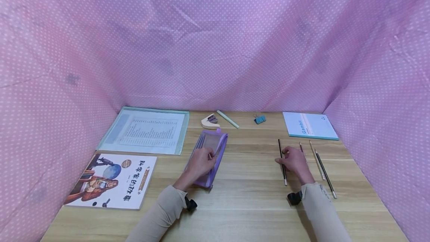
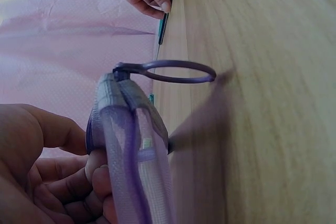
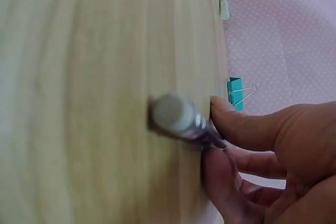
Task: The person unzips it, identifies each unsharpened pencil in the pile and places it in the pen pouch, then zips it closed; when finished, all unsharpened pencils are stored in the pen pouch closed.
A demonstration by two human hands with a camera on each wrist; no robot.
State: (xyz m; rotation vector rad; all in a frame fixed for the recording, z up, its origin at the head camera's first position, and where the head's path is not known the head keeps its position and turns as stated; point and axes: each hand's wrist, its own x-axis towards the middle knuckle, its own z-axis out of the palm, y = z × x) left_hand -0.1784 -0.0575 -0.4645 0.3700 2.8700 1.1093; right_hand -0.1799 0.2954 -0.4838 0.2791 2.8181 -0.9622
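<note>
A purple mesh pencil case [image 1: 220, 157] lies on the table, several long thin things showing inside it. My left hand [image 1: 201, 163] grips its edge; in the left wrist view the zip pull [image 2: 178, 71] sticks out from the case's end. On the right, my right hand [image 1: 295, 160] pinches a dark pencil [image 1: 285, 177] between thumb and fingers. The right wrist view shows its pale eraser end [image 3: 173, 114] close up. Beside that hand lie a black pencil [image 1: 326, 174], a light wooden pencil [image 1: 317, 160] and a reddish pencil [image 1: 301, 145], partly hidden by the hand.
At left are a picture book [image 1: 134, 182] and a green-edged folder [image 1: 152, 133] with a printed sheet. Along the back lie a cream curved object [image 1: 205, 122], a pale green pen [image 1: 228, 119] and a teal binder clip [image 1: 259, 119]. A light blue notebook [image 1: 315, 128] sits back right.
</note>
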